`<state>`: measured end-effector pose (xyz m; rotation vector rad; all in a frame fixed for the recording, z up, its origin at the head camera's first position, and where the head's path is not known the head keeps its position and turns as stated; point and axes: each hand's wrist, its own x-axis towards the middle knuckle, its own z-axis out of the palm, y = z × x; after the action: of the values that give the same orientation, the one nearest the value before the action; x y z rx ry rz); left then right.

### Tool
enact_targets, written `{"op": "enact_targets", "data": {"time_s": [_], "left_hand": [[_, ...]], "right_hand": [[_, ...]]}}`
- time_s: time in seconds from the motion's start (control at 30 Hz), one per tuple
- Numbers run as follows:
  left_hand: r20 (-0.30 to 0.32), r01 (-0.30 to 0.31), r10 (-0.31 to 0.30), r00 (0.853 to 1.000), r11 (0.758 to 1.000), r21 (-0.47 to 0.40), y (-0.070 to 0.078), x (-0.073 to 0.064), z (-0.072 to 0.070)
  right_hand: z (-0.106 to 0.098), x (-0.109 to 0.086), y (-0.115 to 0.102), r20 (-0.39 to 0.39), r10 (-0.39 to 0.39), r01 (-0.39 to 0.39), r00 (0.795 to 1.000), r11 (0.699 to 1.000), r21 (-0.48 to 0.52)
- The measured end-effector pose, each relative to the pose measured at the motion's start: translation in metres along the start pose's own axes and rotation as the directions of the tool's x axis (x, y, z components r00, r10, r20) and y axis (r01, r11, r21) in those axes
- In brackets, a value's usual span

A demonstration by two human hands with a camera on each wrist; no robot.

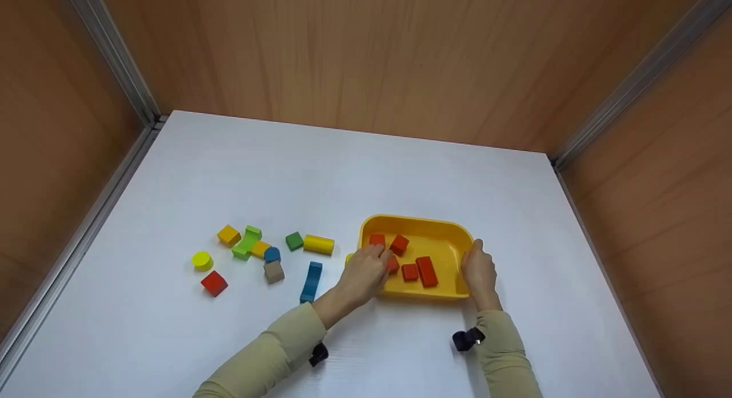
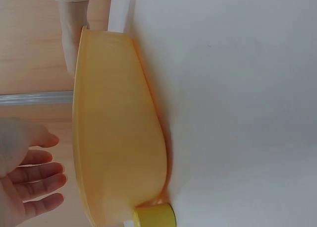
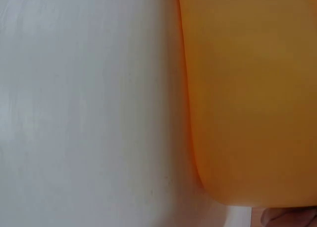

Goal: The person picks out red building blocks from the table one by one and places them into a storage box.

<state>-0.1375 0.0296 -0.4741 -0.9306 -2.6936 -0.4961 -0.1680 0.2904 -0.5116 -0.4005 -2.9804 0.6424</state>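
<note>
A yellow plastic tray [image 1: 434,229] sits on the white table with several red blocks [image 1: 426,271] in it. My left hand [image 1: 363,275] is over the tray's left end, fingertips close to a red cube [image 1: 399,245]. In the left wrist view that hand's fingers are spread and loosely bent, with nothing between them, above the tray rim. At the tray's right end, my right hand [image 1: 480,272] grips the rim; the right wrist view shows only some fingers [image 3: 290,218] at the edge. A yellow cylinder [image 2: 155,216] lies against the tray's outer left wall, partly hidden by my left hand in the head view.
Left of the tray lie a longer yellow cylinder [image 1: 318,245], a green cube [image 1: 294,241], a blue curved block [image 1: 311,282], a red cube [image 1: 214,283], a yellow-green round block [image 1: 202,261] and a cluster around a light-green block [image 1: 247,242]. Wooden panels [image 1: 354,55] enclose the table.
</note>
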Motion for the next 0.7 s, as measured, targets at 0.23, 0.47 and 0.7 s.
{"op": "enact_targets", "data": {"time_s": [0.23,0.47,0.7], "left_hand": [[-0.015,0.082,-0.083,0.996,0.996,-0.029,-0.025,-0.031,-0.003],[-0.082,0.122,-0.125,0.989,0.992,-0.033,-0.044,-0.054,-0.008],[-0.106,0.209,-0.206,0.973,0.978,0.017,-0.064,-0.081,-0.017]], "right_hand": [[0.000,0.001,0.002,-0.006,-0.006,0.006,1.000,1.000,-0.003],[-0.001,0.003,0.000,0.030,0.044,-0.044,0.999,0.999,0.004],[0.000,0.003,-0.002,0.053,0.060,-0.060,0.997,0.998,0.005]]}}
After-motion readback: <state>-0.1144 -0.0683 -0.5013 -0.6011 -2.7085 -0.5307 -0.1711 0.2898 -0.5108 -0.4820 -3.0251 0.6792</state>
